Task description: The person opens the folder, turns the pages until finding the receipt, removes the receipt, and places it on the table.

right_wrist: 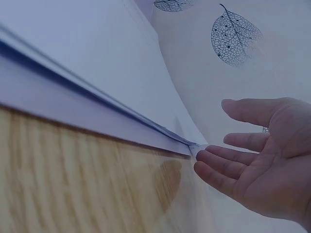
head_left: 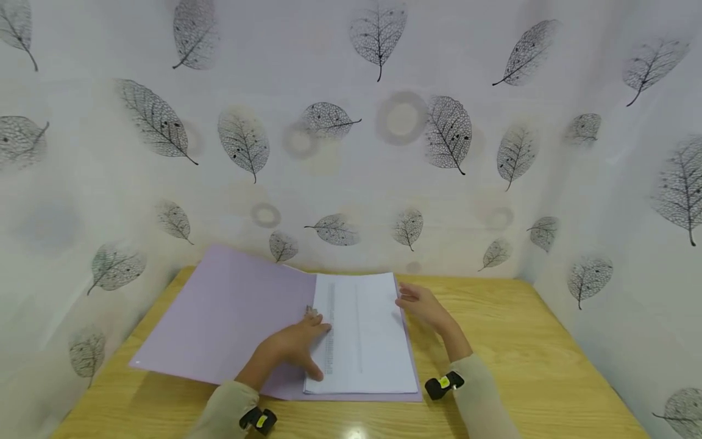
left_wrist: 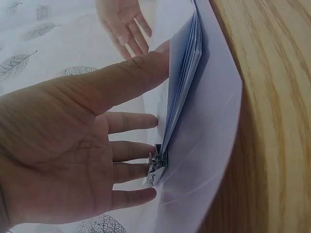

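Leaf-printed sheeting (head_left: pixel 329 183) backs the wooden bench (head_left: pixel 493 341), where an open lilac folder (head_left: pixel 230 311) holds papers (head_left: pixel 378 341), its cover lying toward 9 o'clock. The left hand (head_left: pixel 293 344) has its grip spread, fingers straight, beside the metal clip (left_wrist: pixel 156 167) — only the left wrist view shows the layered sheet edges. The right hand (head_left: pixel 430 310), grip loosely spread, is at the papers' 1 o'clock corner; bench stretches onward toward 3 o'clock.

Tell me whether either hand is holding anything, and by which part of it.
Nothing appears held. The left hand lies open at the paper stack's left side, by the clip; the right hand is open at the stack's right edge.
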Demonstrator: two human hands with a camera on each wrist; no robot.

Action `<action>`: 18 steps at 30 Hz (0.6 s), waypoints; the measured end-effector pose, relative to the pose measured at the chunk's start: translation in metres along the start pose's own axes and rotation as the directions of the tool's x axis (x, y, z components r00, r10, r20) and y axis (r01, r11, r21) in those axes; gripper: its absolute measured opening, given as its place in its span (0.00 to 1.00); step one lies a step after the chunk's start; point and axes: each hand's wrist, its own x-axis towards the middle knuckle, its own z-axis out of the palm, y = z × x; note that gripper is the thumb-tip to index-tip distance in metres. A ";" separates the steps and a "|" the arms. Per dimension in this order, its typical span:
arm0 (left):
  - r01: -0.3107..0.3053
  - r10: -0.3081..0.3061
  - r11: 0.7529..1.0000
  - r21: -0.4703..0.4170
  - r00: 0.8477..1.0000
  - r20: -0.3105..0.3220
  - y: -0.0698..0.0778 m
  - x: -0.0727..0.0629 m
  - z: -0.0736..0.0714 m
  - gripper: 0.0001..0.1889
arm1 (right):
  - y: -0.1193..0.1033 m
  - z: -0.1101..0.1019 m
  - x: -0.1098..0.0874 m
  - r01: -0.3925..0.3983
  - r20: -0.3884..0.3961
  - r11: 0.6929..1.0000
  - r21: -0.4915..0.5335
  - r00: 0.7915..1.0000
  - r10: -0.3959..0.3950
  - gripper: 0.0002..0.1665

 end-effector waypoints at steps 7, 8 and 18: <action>0.013 -0.013 1.000 0.012 1.000 0.000 0.006 -0.001 -0.001 0.56 | 0.001 0.001 0.001 -0.009 0.024 0.999 0.037 1.000 0.008 0.40; 0.014 -0.014 1.000 0.015 1.000 0.000 0.006 -0.002 -0.002 0.56 | 0.002 0.002 0.002 -0.007 0.028 0.999 0.040 1.000 0.006 0.41; 0.012 -0.012 0.999 0.048 1.000 -0.005 0.008 0.001 -0.004 0.55 | 0.003 0.006 0.004 0.006 0.040 1.000 0.022 0.999 -0.007 0.42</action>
